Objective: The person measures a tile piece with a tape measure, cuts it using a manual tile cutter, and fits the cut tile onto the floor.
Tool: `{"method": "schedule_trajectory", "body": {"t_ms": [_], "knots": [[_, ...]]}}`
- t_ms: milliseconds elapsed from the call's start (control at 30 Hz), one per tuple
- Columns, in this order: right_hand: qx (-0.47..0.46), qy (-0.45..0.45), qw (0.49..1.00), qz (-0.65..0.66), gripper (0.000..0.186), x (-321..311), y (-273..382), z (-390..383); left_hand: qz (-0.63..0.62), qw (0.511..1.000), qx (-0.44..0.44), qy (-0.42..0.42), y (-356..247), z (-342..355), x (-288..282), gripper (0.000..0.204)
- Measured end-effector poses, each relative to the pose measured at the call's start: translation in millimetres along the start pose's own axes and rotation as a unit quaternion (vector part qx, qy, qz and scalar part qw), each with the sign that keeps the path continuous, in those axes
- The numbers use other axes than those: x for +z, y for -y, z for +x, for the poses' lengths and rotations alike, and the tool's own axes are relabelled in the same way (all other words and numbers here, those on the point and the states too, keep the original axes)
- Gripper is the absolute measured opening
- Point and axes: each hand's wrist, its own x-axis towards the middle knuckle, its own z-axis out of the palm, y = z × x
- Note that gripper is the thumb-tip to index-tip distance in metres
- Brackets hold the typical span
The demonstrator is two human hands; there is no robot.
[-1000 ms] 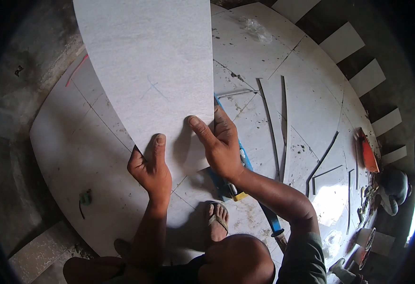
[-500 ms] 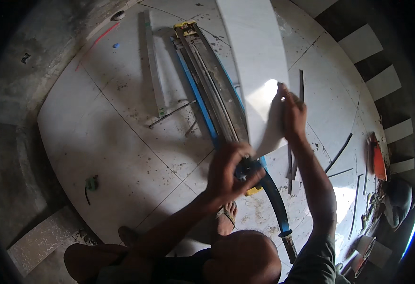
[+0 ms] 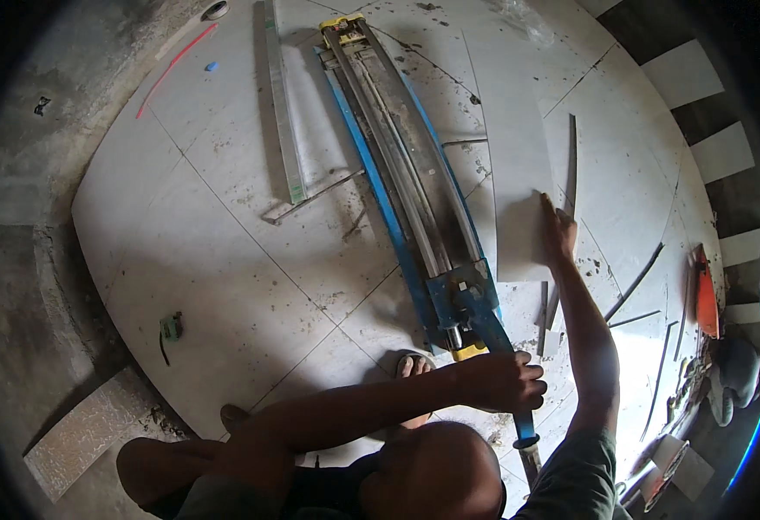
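Observation:
A long tile cutter point(image 3: 377, 165) with blue sides and metal rails lies on the floor, its carriage at the near end. Its handle point(image 3: 525, 426) slopes down toward me, and my left hand point(image 3: 512, 382) is closed around it, fingers curled. To the right of the cutter, a long pale tile strip point(image 3: 518, 147) is down at floor level. My right hand point(image 3: 560, 234) grips the strip's right edge near its close end, one finger stretched along the top. The thumb and the strip's underside are hidden.
Left of the cutter lies a metal straightedge bar point(image 3: 281, 113), with a small green tool point(image 3: 171, 328) nearer me. Thin dark offcuts point(image 3: 636, 282) are scattered right of my right arm. An orange object point(image 3: 707, 295) stands by the right wall. My foot point(image 3: 414, 366) is beside the cutter.
The tile strip has come down from above the cutter to the floor on its right, with my right hand still at its edge. My left hand has moved from the carriage to the handle.

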Motion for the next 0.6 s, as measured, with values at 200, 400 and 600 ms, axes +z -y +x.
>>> {"method": "schedule_trajectory", "body": {"t_ms": [200, 400, 600], "knots": [[0.017, 0.041, 0.998, -0.033, 0.062, 18.3, -1.1, -29.4, -0.081, 0.993, -0.001, -0.090, 13.5, 0.8, -16.2, 0.013], [0.004, 0.095, 0.993, -0.067, 0.062, 25.0, -9.9, -25.6, -0.132, 0.985, -0.012, -0.106, 16.1, 4.0, -20.8, 0.012], [0.024, 0.139, 0.990, -0.030, 0.058, 30.8, -25.2, -31.6, -0.134, 0.981, -0.012, -0.138, 17.3, 6.0, -21.0, 0.016]]}}
